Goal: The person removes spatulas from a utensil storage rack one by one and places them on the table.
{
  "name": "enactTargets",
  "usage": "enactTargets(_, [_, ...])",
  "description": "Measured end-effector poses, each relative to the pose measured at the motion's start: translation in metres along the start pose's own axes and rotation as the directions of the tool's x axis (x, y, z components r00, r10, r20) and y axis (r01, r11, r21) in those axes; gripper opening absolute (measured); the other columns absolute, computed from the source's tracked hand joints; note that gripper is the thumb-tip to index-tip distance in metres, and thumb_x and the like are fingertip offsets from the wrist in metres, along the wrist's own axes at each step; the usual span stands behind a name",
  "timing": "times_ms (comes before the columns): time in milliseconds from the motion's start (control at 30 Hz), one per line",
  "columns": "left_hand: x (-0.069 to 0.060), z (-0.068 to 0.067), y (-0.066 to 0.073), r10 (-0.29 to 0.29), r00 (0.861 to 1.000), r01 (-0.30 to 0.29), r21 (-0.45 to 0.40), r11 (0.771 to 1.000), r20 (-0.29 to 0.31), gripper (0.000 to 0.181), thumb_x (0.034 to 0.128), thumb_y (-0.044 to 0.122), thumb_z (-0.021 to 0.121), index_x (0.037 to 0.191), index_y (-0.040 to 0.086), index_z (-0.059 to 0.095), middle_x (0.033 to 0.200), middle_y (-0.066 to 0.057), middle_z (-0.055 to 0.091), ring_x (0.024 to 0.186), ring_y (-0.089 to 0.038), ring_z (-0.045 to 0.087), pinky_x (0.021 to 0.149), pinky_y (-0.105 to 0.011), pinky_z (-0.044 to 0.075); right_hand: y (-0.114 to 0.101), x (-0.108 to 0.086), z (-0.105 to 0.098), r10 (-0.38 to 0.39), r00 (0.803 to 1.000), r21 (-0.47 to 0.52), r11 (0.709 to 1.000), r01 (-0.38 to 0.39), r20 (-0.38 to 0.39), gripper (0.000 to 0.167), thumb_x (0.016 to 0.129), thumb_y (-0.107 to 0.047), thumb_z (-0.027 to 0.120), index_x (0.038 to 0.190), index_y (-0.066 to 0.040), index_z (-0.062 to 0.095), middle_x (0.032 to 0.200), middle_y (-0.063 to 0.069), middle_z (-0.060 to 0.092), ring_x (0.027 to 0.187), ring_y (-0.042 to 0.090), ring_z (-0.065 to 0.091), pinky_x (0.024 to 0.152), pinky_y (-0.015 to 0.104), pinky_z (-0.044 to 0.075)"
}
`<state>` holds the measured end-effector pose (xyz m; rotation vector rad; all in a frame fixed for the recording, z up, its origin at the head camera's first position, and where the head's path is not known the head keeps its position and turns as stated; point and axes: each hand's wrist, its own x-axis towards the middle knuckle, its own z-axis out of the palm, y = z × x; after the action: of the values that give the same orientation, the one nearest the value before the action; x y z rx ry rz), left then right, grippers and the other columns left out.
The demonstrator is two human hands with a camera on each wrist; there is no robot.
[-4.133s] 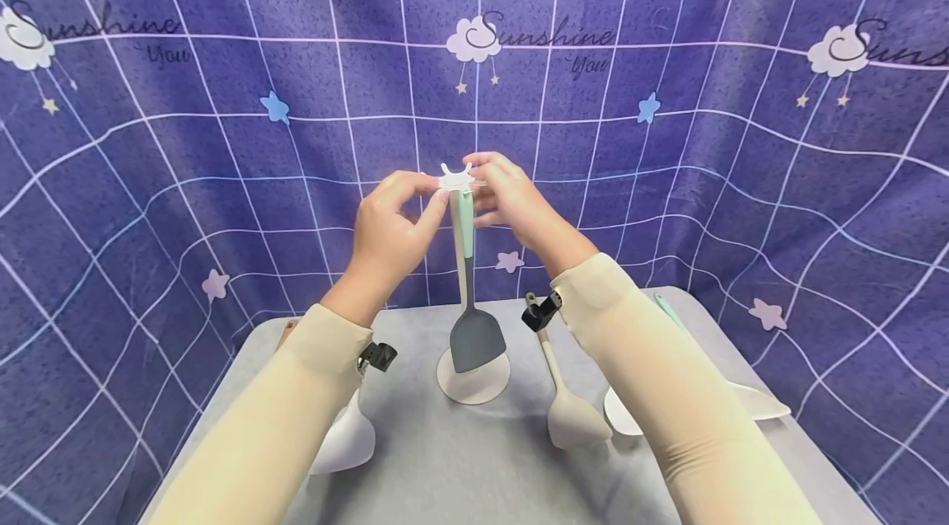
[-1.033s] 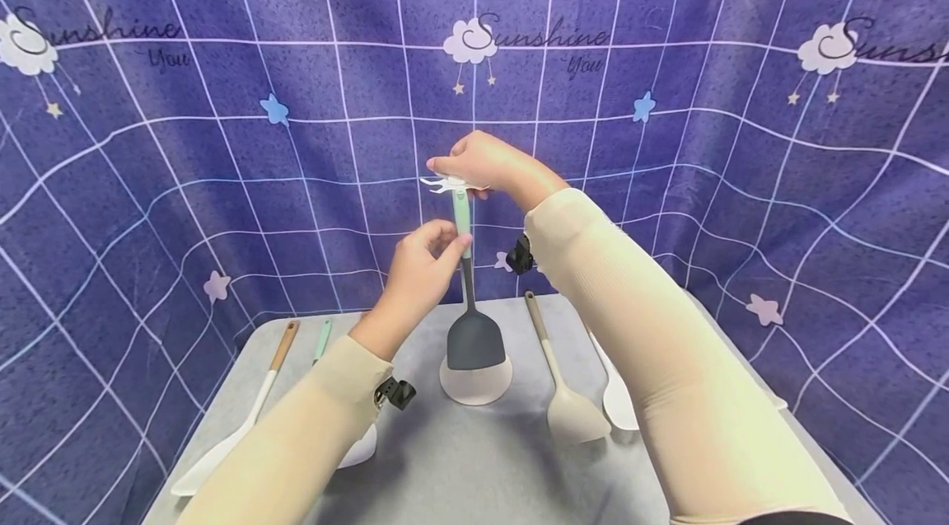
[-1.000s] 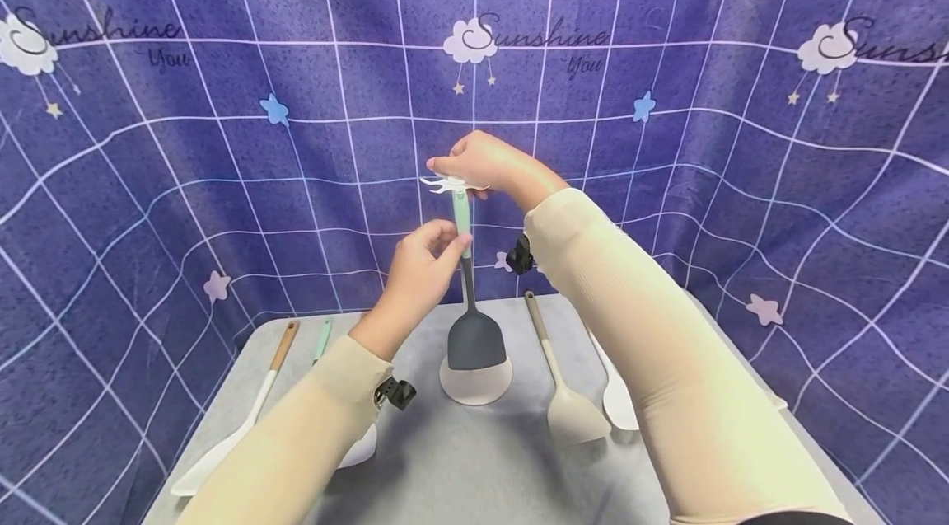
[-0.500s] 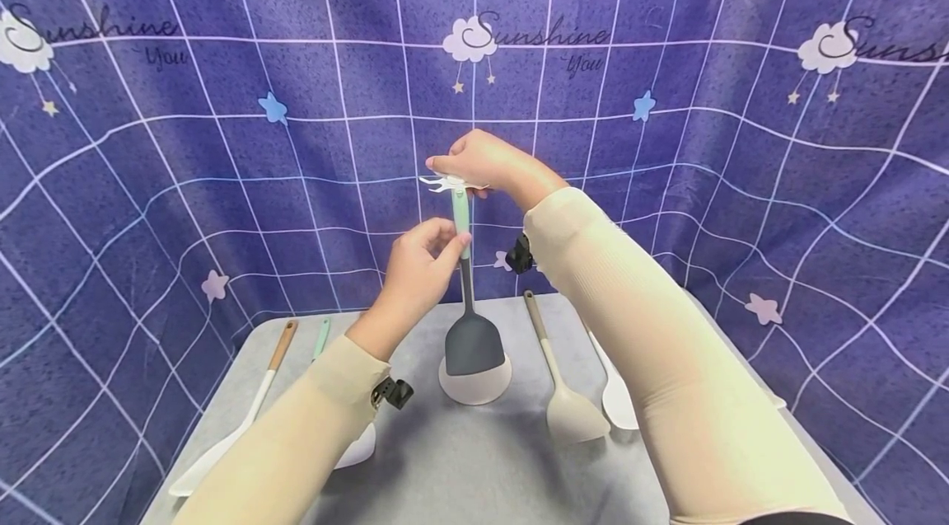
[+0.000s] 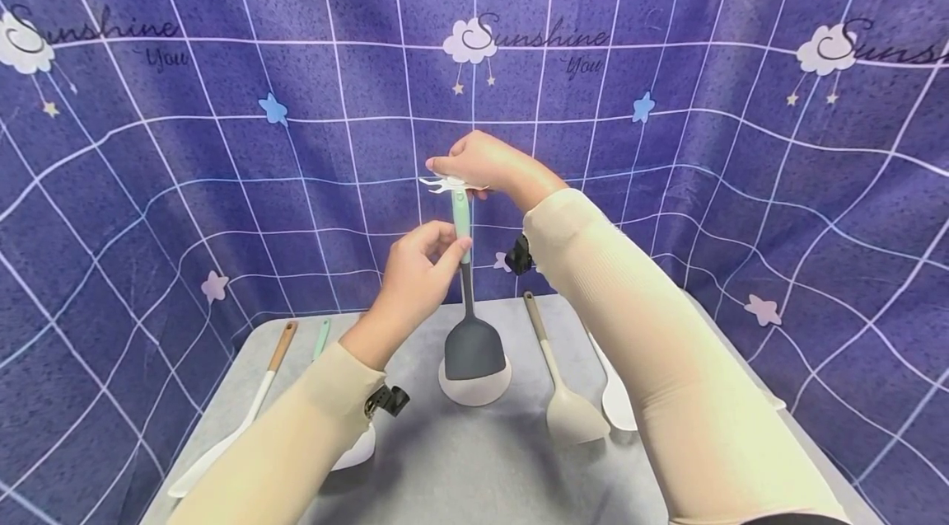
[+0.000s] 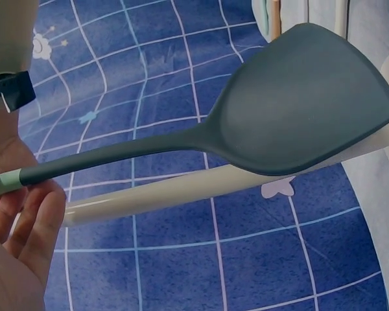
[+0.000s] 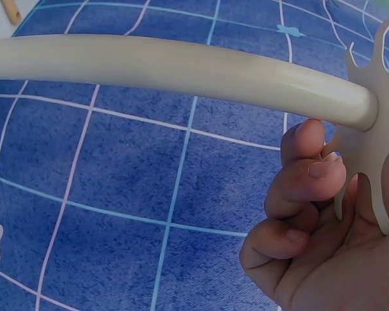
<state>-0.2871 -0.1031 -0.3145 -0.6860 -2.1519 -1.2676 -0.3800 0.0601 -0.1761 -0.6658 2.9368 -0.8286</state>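
In the head view my left hand (image 5: 418,265) pinches the mint-green handle of a dark grey spatula (image 5: 474,348). It hangs upright, blade down, in front of a cream utensil stand with a round base (image 5: 476,395). My right hand (image 5: 489,161) holds the stand's white hook rack (image 5: 445,184) at the top. In the right wrist view, curled fingers (image 7: 305,181) sit beside the rack's prongs, below the pole (image 7: 181,65). The left wrist view shows the spatula blade (image 6: 305,103) apart from the pole (image 6: 155,197). Whether the handle's top is on a hook is unclear.
On the grey table (image 5: 460,475) lie several utensils. Left are a wooden-handled white one (image 5: 259,393) and a green-handled one (image 5: 322,337), partly behind my left sleeve. Right are a beige spatula (image 5: 574,418) and a white spoon (image 5: 619,405). A blue curtain (image 5: 593,146) hangs behind.
From the top of the stand, my left hand has come down to the spatula's handle. My right hand has moved over the rack, whose prongs now point left. Lately the spatula has sunk slightly.
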Motion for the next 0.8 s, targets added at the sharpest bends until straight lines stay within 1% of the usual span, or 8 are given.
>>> enactTargets(167, [-0.004, -0.006, 0.001, 0.005, 1.0, -0.005, 0.0, 1.0, -0.003, 0.014, 0.1098, 0.022, 0.077, 0.108, 0.008, 0.08, 0.092, -0.007, 0.082, 0.078, -0.021, 0.078, 0.077, -0.036, 0.066, 0.0, -0.001, 0.0, 0.009, 1.0, 0.012, 1.0, -0.009, 0.001, 0.054, 0.115, -0.058, 0.059, 0.08, -0.018, 0.062, 0.062, 0.0, 0.065, 0.055, 0.017, 0.053, 0.062, 0.03, 0.044])
enactTargets(267, [-0.009, -0.012, -0.002, -0.018, 1.0, 0.018, -0.001, 1.0, -0.005, 0.016, 0.1108, 0.021, 0.075, 0.111, 0.006, 0.079, 0.097, -0.01, 0.082, 0.081, -0.024, 0.081, 0.076, -0.031, 0.069, 0.0, -0.001, 0.0, 0.009, 1.0, 0.025, 1.0, -0.009, 0.006, 0.055, 0.115, -0.058, 0.059, 0.078, -0.017, 0.062, 0.063, 0.001, 0.065, 0.055, 0.017, 0.052, 0.061, 0.031, 0.043])
enactTargets(333, [-0.012, -0.017, -0.006, -0.044, 0.999, 0.044, -0.005, 0.999, -0.006, 0.016, 0.1111, 0.02, 0.075, 0.113, 0.004, 0.078, 0.101, -0.013, 0.083, 0.083, -0.027, 0.082, 0.076, -0.028, 0.07, 0.0, 0.0, 0.001, 0.004, 1.0, 0.027, 1.0, -0.004, 0.008, 0.055, 0.115, -0.058, 0.059, 0.079, -0.017, 0.063, 0.063, 0.001, 0.065, 0.056, 0.018, 0.052, 0.061, 0.031, 0.043])
enactTargets(400, [-0.014, -0.022, -0.011, -0.068, 0.998, 0.068, -0.006, 0.998, -0.003, 0.018, 0.1117, 0.02, 0.074, 0.115, 0.003, 0.077, 0.106, -0.015, 0.083, 0.085, -0.03, 0.083, 0.077, -0.027, 0.071, 0.0, 0.0, 0.001, 0.001, 1.0, 0.028, 1.0, -0.001, 0.011, 0.055, 0.115, -0.058, 0.059, 0.08, -0.016, 0.065, 0.062, 0.0, 0.065, 0.055, 0.018, 0.053, 0.061, 0.03, 0.043])
enactTargets(533, [-0.018, -0.031, -0.028, -0.116, 0.993, 0.116, 0.011, 0.993, -0.011, 0.018, 0.1124, 0.022, 0.073, 0.116, 0.005, 0.077, 0.106, -0.015, 0.084, 0.084, -0.028, 0.083, 0.077, -0.027, 0.071, 0.0, 0.0, 0.0, 0.005, 1.0, 0.025, 1.0, -0.005, 0.013, 0.055, 0.115, -0.058, 0.059, 0.082, -0.015, 0.067, 0.061, -0.002, 0.065, 0.053, 0.015, 0.053, 0.061, 0.03, 0.044])
enactTargets(633, [-0.02, -0.035, -0.041, -0.159, 0.987, 0.159, 0.023, 0.987, -0.008, 0.02, 0.1133, 0.024, 0.072, 0.117, 0.005, 0.077, 0.105, -0.015, 0.084, 0.083, -0.028, 0.082, 0.075, -0.027, 0.071, -0.001, -0.001, 0.0, 0.013, 1.0, 0.025, 1.0, -0.013, 0.01, 0.054, 0.115, -0.058, 0.059, 0.081, -0.016, 0.065, 0.062, -0.002, 0.066, 0.052, 0.013, 0.052, 0.062, 0.031, 0.044])
enactTargets(733, [-0.021, -0.038, -0.053, -0.209, 0.978, 0.209, 0.046, 0.977, 0.006, 0.023, 0.1143, 0.028, 0.07, 0.118, 0.006, 0.076, 0.102, -0.016, 0.084, 0.08, -0.029, 0.081, 0.072, -0.028, 0.069, 0.0, -0.001, 0.001, 0.009, 1.0, 0.02, 1.0, -0.009, 0.0, 0.054, 0.115, -0.057, 0.059, 0.081, -0.016, 0.066, 0.061, -0.002, 0.065, 0.053, 0.016, 0.053, 0.061, 0.031, 0.043])
enactTargets(800, [-0.021, -0.038, -0.062, -0.249, 0.968, 0.247, 0.063, 0.967, 0.022, 0.025, 0.1149, 0.03, 0.069, 0.119, 0.007, 0.076, 0.1, -0.015, 0.083, 0.079, -0.03, 0.08, 0.071, -0.029, 0.068, 0.0, 0.0, 0.001, 0.004, 1.0, 0.014, 1.0, -0.003, -0.005, 0.054, 0.115, -0.057, 0.059, 0.081, -0.016, 0.066, 0.061, -0.002, 0.065, 0.053, 0.016, 0.053, 0.06, 0.03, 0.042])
